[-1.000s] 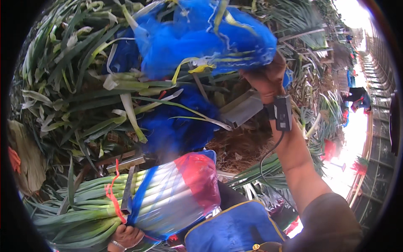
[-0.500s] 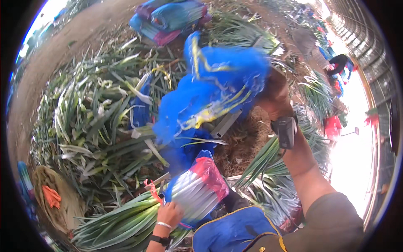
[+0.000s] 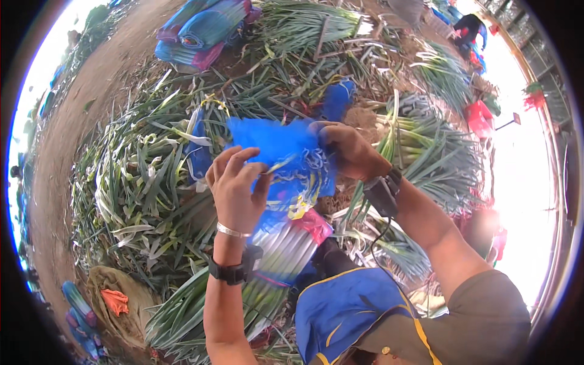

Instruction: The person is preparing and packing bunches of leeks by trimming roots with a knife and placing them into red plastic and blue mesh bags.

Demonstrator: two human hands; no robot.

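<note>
My right hand [image 3: 354, 151] is closed on the edge of a blue mesh bag [image 3: 258, 135], which hangs spread out in front of me. A yellow drawstring [image 3: 299, 210] trails at the bag's lower edge. My left hand [image 3: 234, 185] is raised at the bag's left side, with its fingers curled but apart beside the mesh; whether they touch it is hard to see. Below the bag lies a bundle of leeks [image 3: 281, 246], their white stalks side by side and a red wrap [image 3: 315, 226] over one end. The bag hides part of this bundle.
A large heap of loose leeks [image 3: 131, 176] covers the left. Packed bundles in blue netting [image 3: 207, 30] lie at the far left, more leeks [image 3: 420, 140] at the right. A brown sack [image 3: 115, 286] with an orange cloth [image 3: 114, 301] lies near left. A person [image 3: 469, 30] bends far right.
My left hand has left the leek bundle and risen to the bag. My right hand has moved left and nearer with the bag, which now hangs more spread out above the bundle.
</note>
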